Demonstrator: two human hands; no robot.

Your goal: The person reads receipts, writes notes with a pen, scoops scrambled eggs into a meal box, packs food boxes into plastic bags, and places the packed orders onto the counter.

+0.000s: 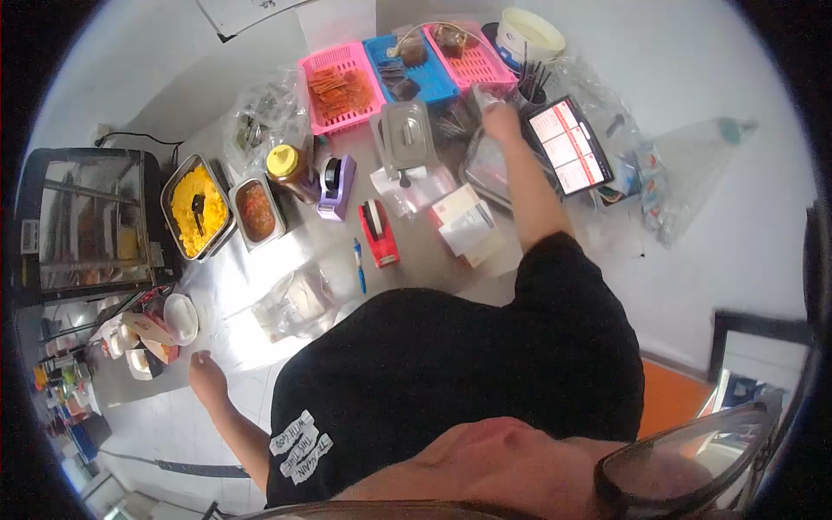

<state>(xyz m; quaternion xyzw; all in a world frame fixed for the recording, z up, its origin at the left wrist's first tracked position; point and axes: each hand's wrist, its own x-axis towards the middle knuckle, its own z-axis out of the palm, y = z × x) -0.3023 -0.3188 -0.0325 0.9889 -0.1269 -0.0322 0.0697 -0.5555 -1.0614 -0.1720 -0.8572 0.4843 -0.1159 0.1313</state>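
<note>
Got left hand [205, 371] near the bowl [180, 319], way left of the red dispenser [379, 236]; can't tell if clenched or loose. See right hand [501, 122] at the clear plastic [490, 93], beyond and right of the red dispenser; can't tell if actually gripping.

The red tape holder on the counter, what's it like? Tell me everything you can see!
The red tape holder looks like plastic, long and narrow, with a roll of tape set in its far end. It rests on the silvery counter, with a blue pen beside it and a purple tape holder farther back. Nobody's touching it.
</note>
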